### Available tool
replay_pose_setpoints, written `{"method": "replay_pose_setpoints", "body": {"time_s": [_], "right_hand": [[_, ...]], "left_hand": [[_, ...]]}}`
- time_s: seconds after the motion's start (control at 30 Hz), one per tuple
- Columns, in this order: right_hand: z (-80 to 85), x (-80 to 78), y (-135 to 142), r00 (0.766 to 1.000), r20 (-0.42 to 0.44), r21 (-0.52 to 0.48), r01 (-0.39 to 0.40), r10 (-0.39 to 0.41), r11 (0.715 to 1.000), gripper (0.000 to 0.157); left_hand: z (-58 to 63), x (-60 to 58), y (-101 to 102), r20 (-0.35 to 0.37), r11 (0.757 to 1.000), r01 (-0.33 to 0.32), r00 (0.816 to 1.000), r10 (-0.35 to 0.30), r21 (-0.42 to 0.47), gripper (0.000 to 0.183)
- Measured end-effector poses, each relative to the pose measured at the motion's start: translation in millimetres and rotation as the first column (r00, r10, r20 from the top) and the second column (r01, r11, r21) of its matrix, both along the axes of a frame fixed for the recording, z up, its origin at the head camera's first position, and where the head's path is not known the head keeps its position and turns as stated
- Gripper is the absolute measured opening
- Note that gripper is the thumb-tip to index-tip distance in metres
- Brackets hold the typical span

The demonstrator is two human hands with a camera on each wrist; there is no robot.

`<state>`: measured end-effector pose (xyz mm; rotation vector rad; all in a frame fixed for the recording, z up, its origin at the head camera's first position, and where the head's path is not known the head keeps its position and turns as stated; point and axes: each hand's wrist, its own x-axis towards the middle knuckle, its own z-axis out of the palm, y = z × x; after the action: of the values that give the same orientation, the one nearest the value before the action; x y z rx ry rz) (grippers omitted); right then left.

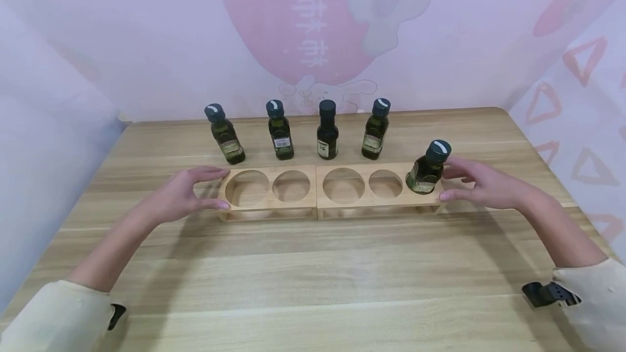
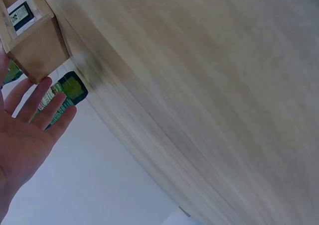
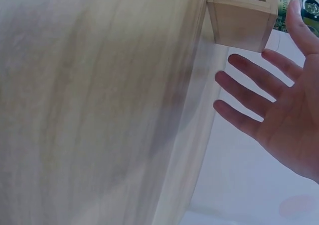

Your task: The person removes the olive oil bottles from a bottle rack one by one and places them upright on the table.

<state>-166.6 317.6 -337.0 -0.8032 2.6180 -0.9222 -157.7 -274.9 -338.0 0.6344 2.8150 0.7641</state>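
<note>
A pale wooden rack [image 1: 317, 194] with round holes lies in two abutting sections, a seam between them. At its left end is my left hand [image 1: 207, 192], thumb at the front corner and a finger at the back corner. My right hand [image 1: 471, 181] is at the opposite end in a like pose. Both wrist views show spread, fairly straight fingers at the rack's end panels. One dark green bottle [image 1: 424, 173] with a black cap stands in the rightmost hole, tilted slightly right in the head view, close to my right fingers. The other holes hold no bottles.
Behind the rack stands a row of small dark bottles: a left one [image 1: 229, 140], a second [image 1: 281, 137], a slim-necked one [image 1: 327, 134] and a right one [image 1: 374, 134]. They are on a wooden table [image 1: 313, 276], with a printed white sheet [image 1: 171, 37] behind.
</note>
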Motion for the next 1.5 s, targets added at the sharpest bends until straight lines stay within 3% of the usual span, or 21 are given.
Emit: {"method": "replay_pose_setpoints", "body": {"time_s": [0.17, 0.4, 0.63, 0.87, 1.07, 1.2, 1.5], "right_hand": [[4.1, -0.2, -1, 0.997, -0.067, 0.012, 0.024, -0.023, 1.0, 0.06], [9.3, 0.1, -7, 0.984, -0.173, -0.077, 0.036, -0.049, 0.996, 0.053], [9.7, -0.3, -18, 0.99, -0.089, -0.268, 0.083, -0.11, 0.96, 0.049], [6.7, -4.0, -28, 0.998, 0.039, -0.502, 0.061, -0.048, 0.862, 0.041], [3.6, -6.1, -29, 0.989, 0.146, -0.61, 0.093, -0.004, 0.787, 0.037], [2.1, -7.6, -29, 0.987, 0.161, -0.635, 0.091, 0.016, 0.767, 0.036], [2.9, -12.5, -27, 0.99, 0.119, -0.652, 0.024, 0.072, 0.758, 0.031]], "left_hand": [[0.6, -0.8, 1, -0.008, 1.0, 0.008, 1.0, -0.008, -0.006, 0.078], [1.3, -1.4, 1, -0.004, 1.0, 0.016, 1.0, -0.016, -0.014, 0.078], [3.4, -1.4, 4, 0.011, 1.0, 0.02, 1.0, -0.02, -0.014, 0.077], [3.1, -2.5, 4, 0.01, 1.0, 0.022, 1.0, -0.022, -0.018, 0.077], [4.0, -3.9, 4, 0.009, 1.0, 0.025, 1.0, -0.025, -0.018, 0.078], [4.6, -4.1, 3, 0.01, 1.0, 0.023, 1.0, -0.023, -0.019, 0.078], [3.6, -4.6, 3, 0.0, 1.0, 0.018, 1.0, -0.018, -0.023, 0.077]]}}
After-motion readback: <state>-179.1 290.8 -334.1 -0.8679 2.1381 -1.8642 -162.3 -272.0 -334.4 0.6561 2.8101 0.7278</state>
